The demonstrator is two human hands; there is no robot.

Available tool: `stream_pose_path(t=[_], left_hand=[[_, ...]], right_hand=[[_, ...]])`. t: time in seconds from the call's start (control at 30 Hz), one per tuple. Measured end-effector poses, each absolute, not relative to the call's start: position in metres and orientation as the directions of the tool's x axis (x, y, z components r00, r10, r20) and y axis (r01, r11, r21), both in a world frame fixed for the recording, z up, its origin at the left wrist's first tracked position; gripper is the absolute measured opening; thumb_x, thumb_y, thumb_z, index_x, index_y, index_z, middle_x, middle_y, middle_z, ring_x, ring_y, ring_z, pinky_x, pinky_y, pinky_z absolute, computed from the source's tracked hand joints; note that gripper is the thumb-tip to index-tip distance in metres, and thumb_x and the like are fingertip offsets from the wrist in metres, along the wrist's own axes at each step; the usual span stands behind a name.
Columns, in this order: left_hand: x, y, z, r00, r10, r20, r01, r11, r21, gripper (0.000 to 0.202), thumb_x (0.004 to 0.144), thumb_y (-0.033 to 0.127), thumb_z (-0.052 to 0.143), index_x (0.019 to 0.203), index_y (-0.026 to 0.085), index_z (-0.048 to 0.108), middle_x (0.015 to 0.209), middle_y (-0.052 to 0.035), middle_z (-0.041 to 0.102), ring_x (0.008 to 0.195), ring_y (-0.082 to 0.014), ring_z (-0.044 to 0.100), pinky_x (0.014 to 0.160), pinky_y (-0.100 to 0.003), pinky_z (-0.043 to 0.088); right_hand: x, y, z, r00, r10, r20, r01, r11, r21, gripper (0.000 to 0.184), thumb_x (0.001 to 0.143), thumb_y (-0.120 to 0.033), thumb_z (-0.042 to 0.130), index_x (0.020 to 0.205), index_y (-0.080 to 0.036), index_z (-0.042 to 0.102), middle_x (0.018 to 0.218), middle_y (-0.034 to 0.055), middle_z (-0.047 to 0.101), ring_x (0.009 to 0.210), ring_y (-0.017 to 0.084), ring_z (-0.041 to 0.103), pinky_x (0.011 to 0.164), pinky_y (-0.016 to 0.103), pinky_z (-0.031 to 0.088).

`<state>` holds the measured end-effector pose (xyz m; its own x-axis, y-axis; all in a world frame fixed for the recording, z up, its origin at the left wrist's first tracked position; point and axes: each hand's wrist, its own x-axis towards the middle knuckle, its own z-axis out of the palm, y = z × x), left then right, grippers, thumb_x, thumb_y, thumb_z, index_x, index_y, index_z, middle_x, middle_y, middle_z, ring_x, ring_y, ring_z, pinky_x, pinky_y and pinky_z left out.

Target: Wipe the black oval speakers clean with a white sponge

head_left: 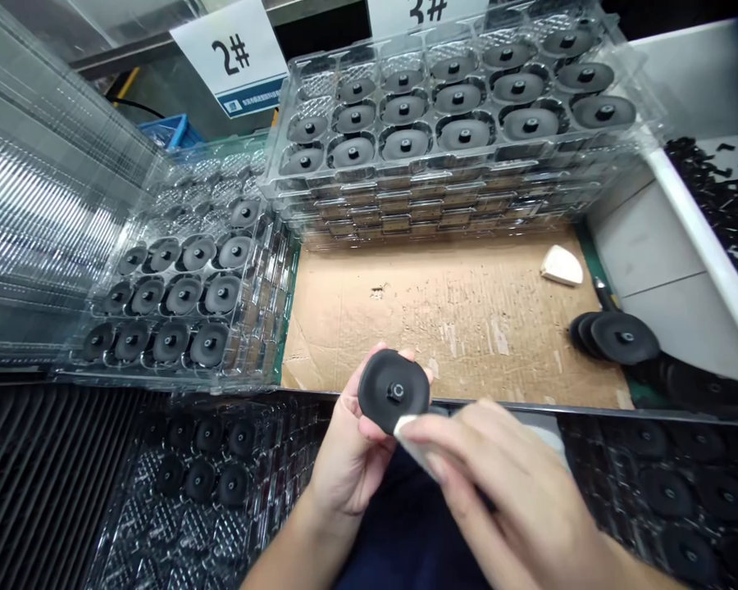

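My left hand [350,447] holds a round black rubber disc [394,391] up by its edge, with the disc's central metal-tipped stud facing me. My right hand [498,492] pinches a white cloth [415,438] and presses it against the lower edge of the disc. The cloth is partly hidden by my fingers. Several similar black discs [624,338] lie stacked on their sides at the right, out of reach of neither hand's fingers but apart from both.
Clear plastic trays [271,246] hold rows of black discs at left and back, beside numbered signs [230,57]. A cardboard sheet [443,328] lies ahead with a white wedge [562,266] on it. A white-walled bin [707,205] of black scraps stands right.
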<state>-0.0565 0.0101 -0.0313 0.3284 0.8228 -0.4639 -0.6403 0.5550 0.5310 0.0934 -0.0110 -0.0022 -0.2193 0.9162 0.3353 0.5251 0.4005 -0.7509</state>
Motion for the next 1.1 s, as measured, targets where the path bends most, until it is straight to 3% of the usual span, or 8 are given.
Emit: stream_pose_path(t=[0.2, 0.37, 0.53, 0.63, 0.7, 0.83, 0.97, 1.1], left_hand=[[-0.059, 0.011, -0.034, 0.28, 0.809, -0.516, -0.672, 0.549, 0.496, 0.054, 0.055, 0.035, 0.083, 0.106, 0.028, 0.068, 0.111, -0.0001, 0.068, 0.102, -0.018, 0.065, 0.089, -0.022, 0.05], [-0.059, 0.012, -0.032, 0.319, 0.814, -0.485, -0.683, 0.552, 0.478, 0.053, 0.056, 0.035, 0.082, 0.106, 0.026, 0.067, 0.109, 0.0002, 0.069, 0.101, -0.0193, 0.066, 0.091, -0.026, 0.05], [-0.053, 0.011, -0.031, 0.336, 0.815, -0.472, -0.673, 0.559, 0.485, 0.05, 0.057, 0.033, 0.083, 0.105, 0.027, 0.068, 0.11, 0.0012, 0.068, 0.101, -0.019, 0.066, 0.09, -0.025, 0.051], [-0.051, 0.008, -0.031, 0.346, 0.812, -0.47, -0.655, 0.568, 0.498, 0.051, 0.058, 0.031, 0.083, 0.106, 0.027, 0.067, 0.107, 0.001, 0.07, 0.1, -0.0174, 0.066, 0.088, -0.023, 0.051], [-0.052, 0.007, -0.032, 0.358, 0.793, -0.493, -0.631, 0.595, 0.498, 0.051, 0.059, 0.031, 0.084, 0.107, 0.025, 0.067, 0.106, -0.0004, 0.07, 0.102, -0.0162, 0.064, 0.091, -0.022, 0.049], [-0.058, 0.004, -0.038, 0.324, 0.769, -0.551, -0.592, 0.619, 0.517, 0.05, 0.056, 0.027, 0.086, 0.103, 0.027, 0.068, 0.104, 0.0017, 0.071, 0.098, -0.0152, 0.065, 0.089, -0.022, 0.05], [-0.055, 0.003, -0.036, 0.365, 0.737, -0.568, -0.555, 0.663, 0.503, 0.043, 0.051, 0.031, 0.087, 0.09, 0.021, 0.071, 0.079, 0.0023, 0.071, 0.081, -0.0136, 0.066, 0.077, -0.019, 0.052], [-0.058, 0.004, -0.029, 0.38, 0.75, -0.541, -0.57, 0.651, 0.501, 0.048, 0.054, 0.027, 0.087, 0.098, 0.024, 0.07, 0.095, 0.0009, 0.072, 0.091, -0.0137, 0.065, 0.086, -0.021, 0.05]], right_hand=[[0.112, 0.008, -0.052, 0.01, 0.994, 0.112, 0.595, 0.084, -0.799, 0.023, 0.094, -0.024, 0.045, 0.104, -0.018, 0.064, 0.085, 0.005, 0.066, 0.073, 0.018, 0.06, 0.066, 0.029, 0.045], [0.114, -0.011, -0.103, -0.067, 0.997, 0.047, 0.571, 0.077, -0.818, 0.021, 0.092, -0.025, 0.05, 0.098, -0.021, 0.07, 0.073, 0.002, 0.067, 0.066, 0.017, 0.061, 0.062, 0.028, 0.047], [0.112, -0.006, -0.064, 0.012, 0.999, 0.051, 0.527, 0.037, -0.849, 0.022, 0.094, -0.025, 0.048, 0.108, -0.022, 0.065, 0.093, 0.0039, 0.069, 0.081, 0.018, 0.064, 0.066, 0.027, 0.048], [0.1, 0.004, -0.014, 0.076, 0.971, 0.226, 0.441, 0.17, -0.881, 0.024, 0.094, -0.021, 0.047, 0.114, -0.021, 0.06, 0.107, 0.0052, 0.065, 0.094, 0.017, 0.061, 0.075, 0.028, 0.046], [0.088, 0.005, 0.006, -0.048, 0.929, 0.368, 0.424, 0.352, -0.835, 0.025, 0.093, -0.015, 0.044, 0.113, -0.013, 0.059, 0.099, 0.0085, 0.067, 0.089, 0.019, 0.06, 0.078, 0.032, 0.045], [0.074, 0.006, 0.01, -0.36, 0.901, 0.243, 0.406, 0.386, -0.828, 0.023, 0.092, -0.011, 0.042, 0.102, -0.013, 0.063, 0.084, 0.0046, 0.068, 0.073, 0.017, 0.058, 0.07, 0.031, 0.041], [0.072, 0.013, 0.004, -0.247, 0.911, 0.33, 0.566, 0.412, -0.714, 0.029, 0.093, -0.013, 0.036, 0.106, -0.01, 0.061, 0.083, 0.008, 0.067, 0.071, 0.019, 0.056, 0.067, 0.033, 0.037], [0.082, 0.002, 0.009, -0.354, 0.861, 0.366, 0.441, 0.499, -0.746, 0.026, 0.091, -0.009, 0.038, 0.106, -0.011, 0.06, 0.084, 0.0058, 0.066, 0.073, 0.017, 0.055, 0.069, 0.031, 0.037]])
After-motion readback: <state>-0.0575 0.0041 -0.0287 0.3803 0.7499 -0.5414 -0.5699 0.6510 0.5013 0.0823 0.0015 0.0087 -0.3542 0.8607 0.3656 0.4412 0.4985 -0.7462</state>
